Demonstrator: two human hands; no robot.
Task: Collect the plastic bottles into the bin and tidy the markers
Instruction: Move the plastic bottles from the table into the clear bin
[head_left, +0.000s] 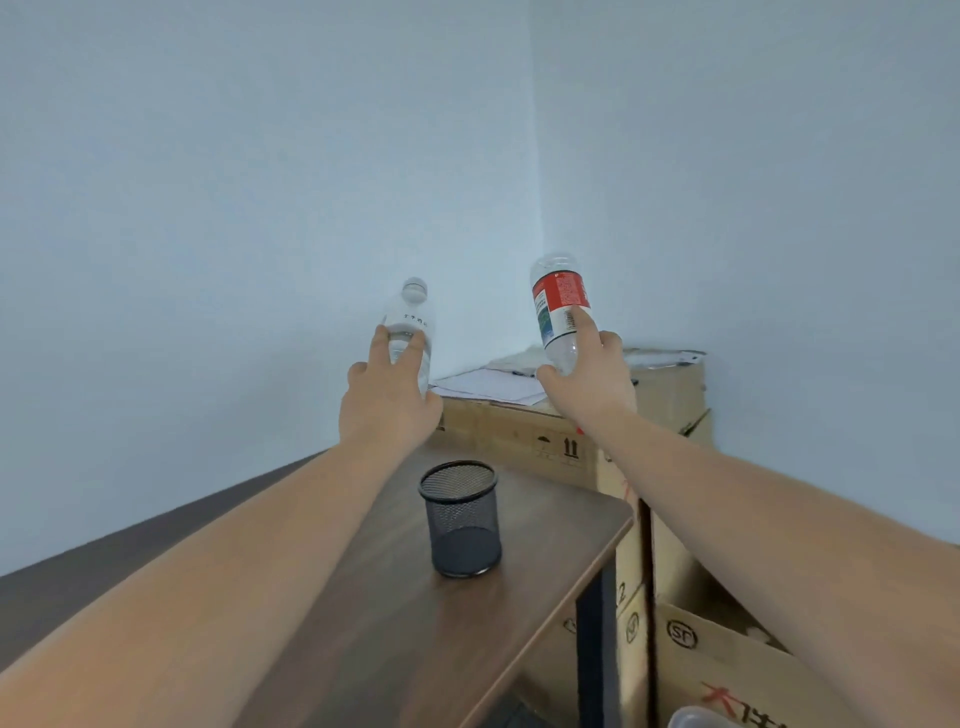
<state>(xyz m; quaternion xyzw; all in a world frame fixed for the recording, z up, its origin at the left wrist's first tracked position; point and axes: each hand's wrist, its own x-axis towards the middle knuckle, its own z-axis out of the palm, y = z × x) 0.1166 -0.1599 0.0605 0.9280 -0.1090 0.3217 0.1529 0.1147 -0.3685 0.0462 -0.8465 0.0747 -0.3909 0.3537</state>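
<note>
Nearest me, a black mesh pen cup (461, 519) is standing upright on the dark wooden table (395, 623), and I am seeing nothing inside it. Beyond it, my left hand (387, 400) is wrapping around a clear plastic bottle (411, 325), its long axis running near vertical with the far end pointing up. My right hand (589, 371) is gripping a red-labelled plastic bottle (558, 306), which is tilting slightly leftward at its raised end. Both bottles are hanging in the air above the table's far edge. Behind them, papers (491, 387) are lying on a cardboard box (519, 436).
</note>
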